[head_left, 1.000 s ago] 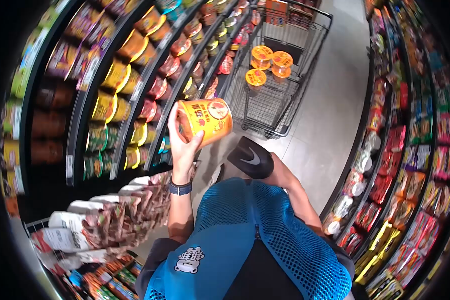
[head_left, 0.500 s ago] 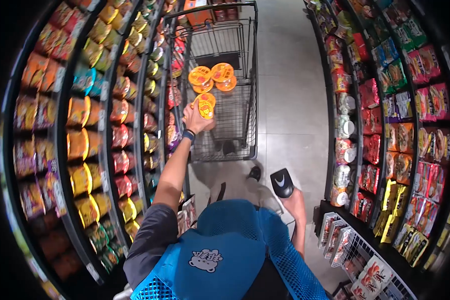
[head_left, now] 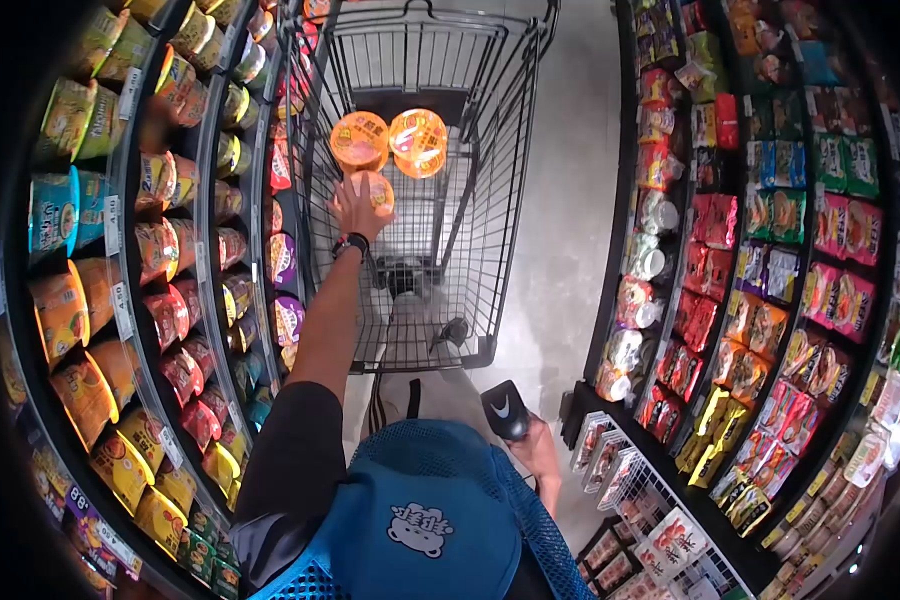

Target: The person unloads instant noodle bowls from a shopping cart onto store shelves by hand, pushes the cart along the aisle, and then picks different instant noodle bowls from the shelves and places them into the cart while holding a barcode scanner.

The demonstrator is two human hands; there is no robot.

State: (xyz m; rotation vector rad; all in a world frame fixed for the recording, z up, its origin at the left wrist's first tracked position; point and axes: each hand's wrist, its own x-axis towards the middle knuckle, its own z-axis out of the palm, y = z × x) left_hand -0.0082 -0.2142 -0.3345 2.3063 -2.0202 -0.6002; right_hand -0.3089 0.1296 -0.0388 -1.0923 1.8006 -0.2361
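Observation:
My left hand is inside the wire shopping cart, its fingers curled round the left side of an orange instant noodle bowl. This bowl is low in the cart, nearest to me. Just beyond it are more orange noodle bowls, in a left stack and a right stack. Back by my body, my right hand grips a black handheld scanner with a pale curved mark on its head. Part of that hand is hidden behind the scanner.
Shelves of cup and bowl noodles line the left side, close to my left arm. On the right stand shelves of bagged noodles. A white wire rack with packets juts out at lower right. Grey floor runs beside the cart.
My left hand has lowered the noodle bowl into the cart beside the others. The cart appears nearer and larger. My right hand and the scanner have shifted left and down in view.

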